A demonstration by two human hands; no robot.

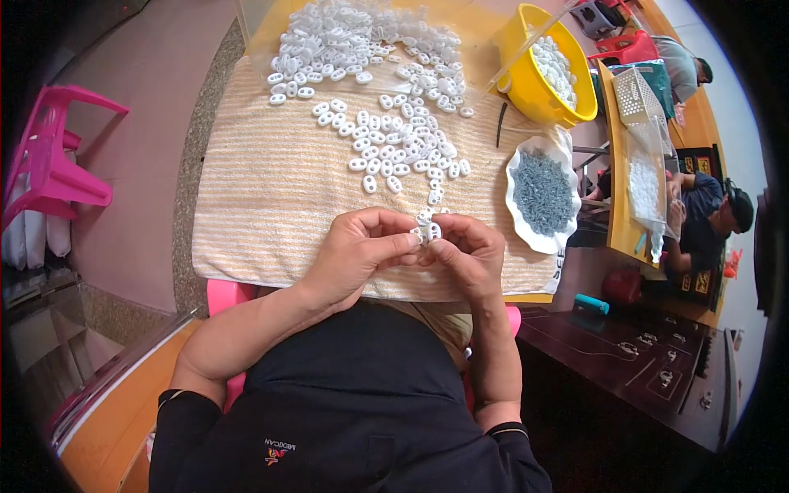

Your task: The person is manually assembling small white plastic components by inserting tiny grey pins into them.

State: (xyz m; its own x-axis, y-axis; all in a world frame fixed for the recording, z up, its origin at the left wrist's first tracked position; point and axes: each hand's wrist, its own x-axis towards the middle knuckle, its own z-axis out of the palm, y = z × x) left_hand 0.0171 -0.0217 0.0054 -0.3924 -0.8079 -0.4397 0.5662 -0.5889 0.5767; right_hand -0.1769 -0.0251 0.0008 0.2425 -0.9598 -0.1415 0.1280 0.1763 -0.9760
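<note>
Small white oval pieces [433, 232], each with two holes, are pinched between my fingertips close to the table's near edge. My left hand [359, 248] grips one from the left with thumb and forefinger. From the right, my right hand [470, 256] closes on a piece pressed up against it. Just beyond my fingers, a short trail of the same white pieces [394, 152] leads up to a big heap [353, 41] at the far side. The fingers partly hide what lies between them.
A striped towel [255, 189] covers the table. To the right stand a white scalloped dish [518, 220] of small grey-blue parts and a yellow tub [511, 62] of white pieces. A thin black strip [501, 123] lies between. Pink stool [62, 156] at left; two people sit at right.
</note>
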